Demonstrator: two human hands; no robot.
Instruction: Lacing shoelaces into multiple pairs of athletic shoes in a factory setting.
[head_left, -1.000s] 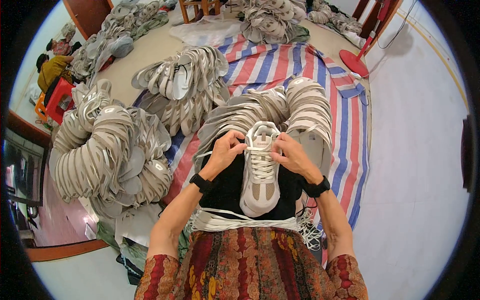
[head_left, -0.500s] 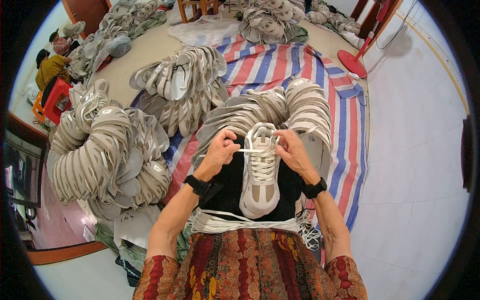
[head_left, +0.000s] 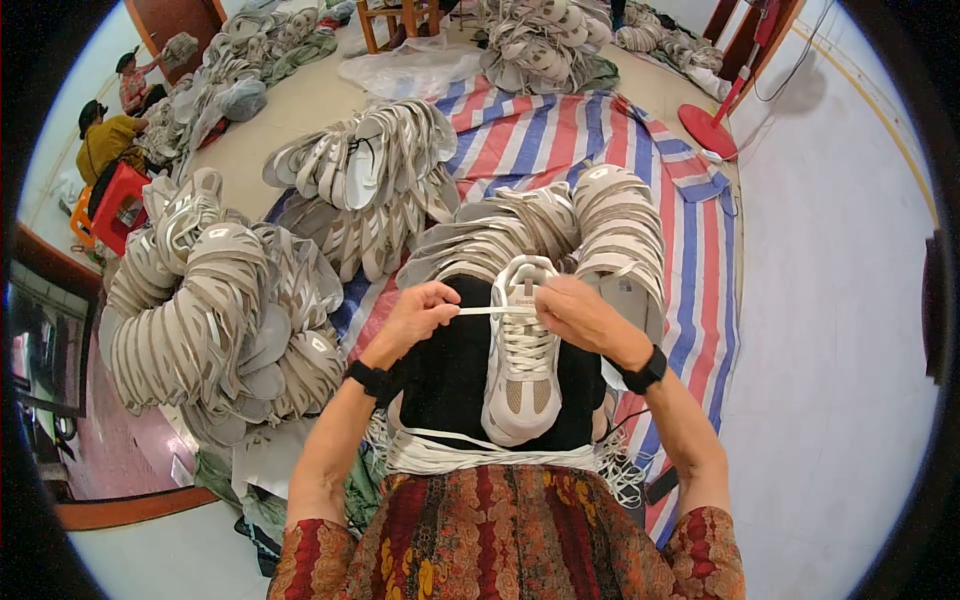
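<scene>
A beige and white sneaker (head_left: pixel 522 365) lies on the black cloth over my lap, its toe pointing towards me. Pale shoelace (head_left: pixel 490 310) zigzags up its front, and one length stretches taut to the left. My left hand (head_left: pixel 420 318) pinches that length, a little way off the shoe. Over the upper right eyelets, my right hand (head_left: pixel 585 318) is curled closed around the lace; its fingertips are partly hidden. A bundle of loose white laces (head_left: pixel 490 456) lies across my waist.
Strung shoe uppers (head_left: pixel 500 230) curve just beyond my lap on a striped sheet (head_left: pixel 690 330). More uppers are heaped to the left (head_left: pixel 190 310) and farther off (head_left: pixel 365 180). A red stand base (head_left: pixel 707 133) stands by the right wall. Two people (head_left: pixel 105 140) sit far left.
My left hand has shifted left, drawing out the lace. My right hand has turned over and covers more of the shoe's upper right side.
</scene>
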